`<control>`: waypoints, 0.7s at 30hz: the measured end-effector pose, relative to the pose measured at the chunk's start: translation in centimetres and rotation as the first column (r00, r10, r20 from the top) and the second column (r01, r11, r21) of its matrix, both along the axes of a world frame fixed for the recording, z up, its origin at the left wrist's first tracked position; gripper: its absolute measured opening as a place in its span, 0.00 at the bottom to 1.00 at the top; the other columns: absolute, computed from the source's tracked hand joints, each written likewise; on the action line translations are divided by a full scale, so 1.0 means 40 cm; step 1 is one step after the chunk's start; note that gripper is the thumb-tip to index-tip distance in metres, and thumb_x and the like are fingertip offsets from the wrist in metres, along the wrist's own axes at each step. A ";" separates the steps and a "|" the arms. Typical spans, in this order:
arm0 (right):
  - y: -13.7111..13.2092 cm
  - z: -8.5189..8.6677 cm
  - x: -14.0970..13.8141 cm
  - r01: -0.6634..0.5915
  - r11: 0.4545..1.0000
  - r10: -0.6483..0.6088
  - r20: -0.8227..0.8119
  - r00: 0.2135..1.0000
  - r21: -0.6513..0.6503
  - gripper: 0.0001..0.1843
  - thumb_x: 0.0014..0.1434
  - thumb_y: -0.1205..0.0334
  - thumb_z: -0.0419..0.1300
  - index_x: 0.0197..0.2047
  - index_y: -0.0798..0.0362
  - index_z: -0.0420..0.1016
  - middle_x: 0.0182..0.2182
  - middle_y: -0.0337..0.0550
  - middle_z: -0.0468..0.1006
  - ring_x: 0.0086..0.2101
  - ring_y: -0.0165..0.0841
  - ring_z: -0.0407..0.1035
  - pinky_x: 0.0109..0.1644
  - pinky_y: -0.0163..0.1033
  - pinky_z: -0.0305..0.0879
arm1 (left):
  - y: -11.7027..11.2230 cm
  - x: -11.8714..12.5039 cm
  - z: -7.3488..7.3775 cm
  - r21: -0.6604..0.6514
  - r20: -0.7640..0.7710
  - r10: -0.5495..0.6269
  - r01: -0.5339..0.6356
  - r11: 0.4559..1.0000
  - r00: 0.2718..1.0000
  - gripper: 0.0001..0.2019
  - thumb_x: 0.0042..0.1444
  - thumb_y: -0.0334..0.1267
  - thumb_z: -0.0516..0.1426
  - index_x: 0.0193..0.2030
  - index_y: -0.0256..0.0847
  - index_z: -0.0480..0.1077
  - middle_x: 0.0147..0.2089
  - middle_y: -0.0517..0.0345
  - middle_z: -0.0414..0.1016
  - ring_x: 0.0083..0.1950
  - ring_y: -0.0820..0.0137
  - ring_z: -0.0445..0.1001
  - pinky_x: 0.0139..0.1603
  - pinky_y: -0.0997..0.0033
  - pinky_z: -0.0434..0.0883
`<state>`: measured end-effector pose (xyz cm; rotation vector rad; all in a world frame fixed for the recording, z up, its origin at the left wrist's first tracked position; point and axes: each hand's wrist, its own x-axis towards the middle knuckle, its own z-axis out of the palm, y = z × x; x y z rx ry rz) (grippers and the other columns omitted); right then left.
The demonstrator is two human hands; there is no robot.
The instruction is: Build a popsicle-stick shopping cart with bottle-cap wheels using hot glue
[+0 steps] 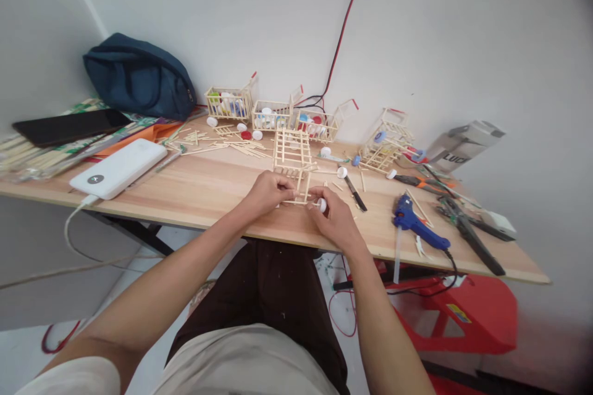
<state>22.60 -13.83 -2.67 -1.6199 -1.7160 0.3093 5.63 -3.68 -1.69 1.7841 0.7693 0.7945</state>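
A small cart of pale wooden sticks (293, 149) lies on the table in front of me, its barred basket pointing away. My left hand (269, 193) pinches the near end of its stick frame from the left. My right hand (336, 217) has its fingers closed at the right of that same end, around a white bottle cap wheel (321, 204) and the stick beside it. Another white cap is mostly hidden by the left fingers. Just right of the cart lie a cutter knife (356, 192) and a loose white cap (341, 172).
Finished stick carts (229, 105) filled with bottle caps line the back, with another cart (386, 139) at right. Loose sticks (245, 147) lie behind. A blue glue gun (417, 222), pliers (424, 182) and a box (466, 145) are at right; a power bank (119, 168), phone (71, 126) and bag (139, 77) at left.
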 end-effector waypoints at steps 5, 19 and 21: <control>0.004 -0.003 0.003 -0.017 1.000 0.017 0.008 1.000 0.025 0.14 0.57 0.61 0.57 0.47 0.51 0.70 0.42 0.45 0.77 0.42 0.39 0.69 0.48 0.44 0.63 | -0.003 -0.002 0.004 0.040 0.008 -0.014 0.014 0.999 1.000 0.10 0.43 0.40 0.63 0.24 0.32 0.77 0.23 0.57 0.75 0.23 0.76 0.66 0.24 0.79 0.62; 0.000 -0.004 0.007 -0.005 0.999 0.007 -0.049 0.999 0.045 0.11 0.63 0.59 0.51 0.46 0.51 0.71 0.41 0.44 0.76 0.37 0.35 0.69 0.41 0.41 0.63 | -0.001 -0.001 -0.008 0.011 0.003 -0.009 0.009 1.000 1.000 0.13 0.43 0.43 0.63 0.26 0.32 0.76 0.23 0.57 0.73 0.22 0.77 0.65 0.22 0.78 0.61; 0.000 -0.005 0.006 0.007 1.000 -0.006 -0.051 0.999 0.029 0.11 0.62 0.59 0.53 0.46 0.51 0.71 0.41 0.44 0.76 0.37 0.35 0.68 0.41 0.41 0.63 | 0.000 -0.002 -0.008 0.021 -0.002 -0.008 0.008 1.000 1.000 0.13 0.43 0.43 0.63 0.26 0.32 0.76 0.23 0.57 0.73 0.22 0.77 0.65 0.22 0.78 0.61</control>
